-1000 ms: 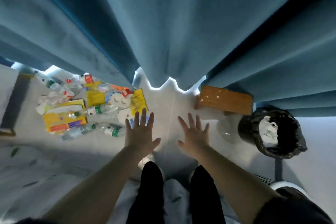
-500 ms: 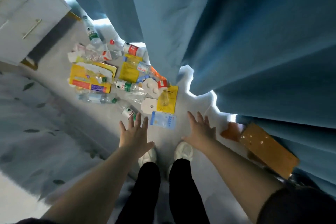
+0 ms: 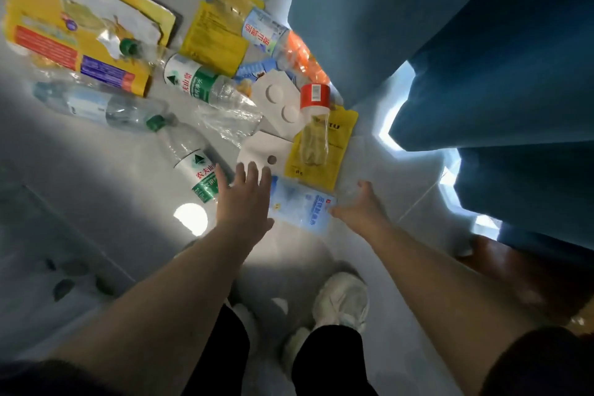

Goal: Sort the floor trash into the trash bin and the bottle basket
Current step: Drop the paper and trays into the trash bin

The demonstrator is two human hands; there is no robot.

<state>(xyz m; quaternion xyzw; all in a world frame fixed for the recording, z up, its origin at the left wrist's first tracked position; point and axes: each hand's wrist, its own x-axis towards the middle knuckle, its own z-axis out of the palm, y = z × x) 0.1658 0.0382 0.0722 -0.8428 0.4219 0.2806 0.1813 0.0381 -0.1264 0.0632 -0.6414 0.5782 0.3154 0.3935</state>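
Clearly the first pick is in hand: a light-blue packet (image 3: pixel 300 204) lies flat on the floor (image 3: pixel 106 202) at the near edge of the trash pile, between both hands. Left hand (image 3: pixel 246 194) hovers spread and empty beside it; right hand (image 3: pixel 360 206) is open, thumb touching its edge. Next, pinch it up; neither bin nor basket is in view.

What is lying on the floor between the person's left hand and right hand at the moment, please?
In the head view, a flat light-blue packet lies between the left hand and the right hand. Both hands are open, and whether either touches the packet is unclear.
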